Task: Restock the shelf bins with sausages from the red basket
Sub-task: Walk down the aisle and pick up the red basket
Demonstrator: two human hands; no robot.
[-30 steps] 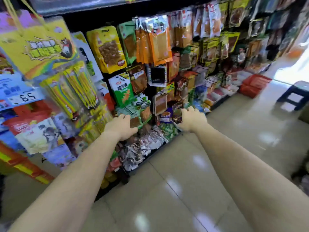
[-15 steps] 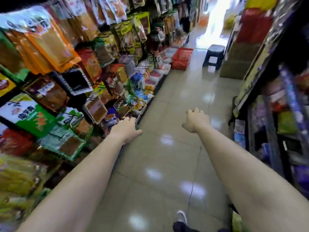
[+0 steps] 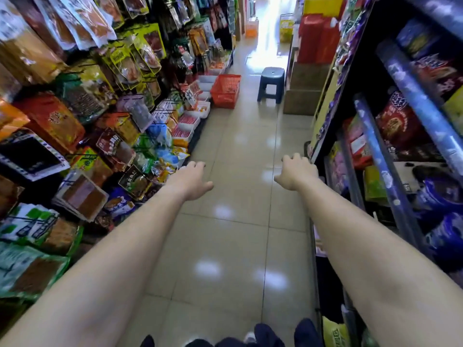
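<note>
The red basket [image 3: 225,90] stands on the floor far down the aisle, against the left shelf. White shelf bins [image 3: 190,121] with red and orange packets line the bottom of that shelf beside it. My left hand [image 3: 191,181] and my right hand [image 3: 297,174] are stretched out in front of me over the tiled floor, well short of the basket. Both hold nothing, with the fingers loosely curled downward. What lies inside the basket is too far off to make out.
Hanging snack bags [image 3: 87,108] crowd the left shelf. A dark shelf with blue and red packs [image 3: 406,126] walls the right side. A blue plastic stool [image 3: 271,83] and cardboard boxes [image 3: 304,88] stand beyond the basket. The aisle floor [image 3: 238,221] runs between them.
The view has swung from facing the left shelf to looking straight down the aisle. Both hands came away from the shelf goods and now hang over the floor.
</note>
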